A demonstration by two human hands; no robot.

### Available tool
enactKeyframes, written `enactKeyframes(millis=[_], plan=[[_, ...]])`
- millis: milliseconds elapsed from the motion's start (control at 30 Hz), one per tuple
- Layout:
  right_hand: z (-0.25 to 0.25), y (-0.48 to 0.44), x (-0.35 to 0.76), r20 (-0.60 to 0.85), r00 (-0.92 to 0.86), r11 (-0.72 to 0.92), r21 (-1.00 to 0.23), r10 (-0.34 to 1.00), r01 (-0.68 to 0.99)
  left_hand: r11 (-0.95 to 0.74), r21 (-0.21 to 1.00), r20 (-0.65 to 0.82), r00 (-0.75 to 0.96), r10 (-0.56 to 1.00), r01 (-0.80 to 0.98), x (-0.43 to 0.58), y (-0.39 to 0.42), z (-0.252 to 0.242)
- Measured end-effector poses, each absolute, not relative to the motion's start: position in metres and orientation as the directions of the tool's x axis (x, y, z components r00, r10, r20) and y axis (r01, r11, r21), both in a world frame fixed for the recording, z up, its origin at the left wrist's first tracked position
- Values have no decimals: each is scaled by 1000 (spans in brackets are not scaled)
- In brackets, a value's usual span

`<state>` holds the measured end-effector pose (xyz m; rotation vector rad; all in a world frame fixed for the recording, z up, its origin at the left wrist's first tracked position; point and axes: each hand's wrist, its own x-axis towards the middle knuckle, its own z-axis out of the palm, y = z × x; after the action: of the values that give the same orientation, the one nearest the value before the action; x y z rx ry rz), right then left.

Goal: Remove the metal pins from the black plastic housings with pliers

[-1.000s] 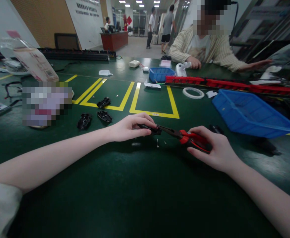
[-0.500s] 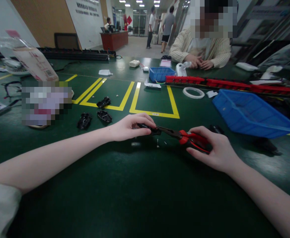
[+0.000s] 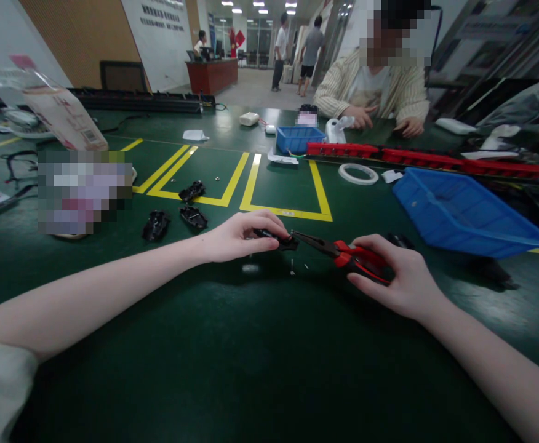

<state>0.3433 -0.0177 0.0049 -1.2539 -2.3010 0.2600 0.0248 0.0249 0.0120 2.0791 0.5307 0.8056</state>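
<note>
My left hand (image 3: 250,237) is closed around a small black plastic part (image 3: 288,244), pinched between thumb and fingers just above the table. In my right hand (image 3: 396,271) is a pair of needle-nose pliers (image 3: 338,251) with red and black handles. The pliers' tips point left, at the edge of the black part; whether they touch it I cannot tell. Below, a thin metal pin (image 3: 292,266) stands out against the green table (image 3: 251,369). Several similar black parts, one of them a black moulded piece (image 3: 155,226), lie left of my left hand.
A blue bin (image 3: 472,212) stands tilted at the right, with a tape roll (image 3: 358,174) beside it. Behind runs a long red strip (image 3: 417,157). A pixelated phone-like object (image 3: 85,194) lies at the left. A person (image 3: 371,92) sits across the table.
The pliers' tips have shifted slightly, with a small gap now showing between the jaws. My left hand has barely moved. Across the table, the person's hands have come apart.
</note>
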Motion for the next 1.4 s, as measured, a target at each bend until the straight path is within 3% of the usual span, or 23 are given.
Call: enactKeyframes(millis=[967,1400], plan=[[5,-21,341,356,-424,545,-390,833,742,-578,812,362,709,606,80,27,24,12],[4,-18,345,337,-503,599,-316,796,736,-540,837,298,754,586,88,26,27,11]])
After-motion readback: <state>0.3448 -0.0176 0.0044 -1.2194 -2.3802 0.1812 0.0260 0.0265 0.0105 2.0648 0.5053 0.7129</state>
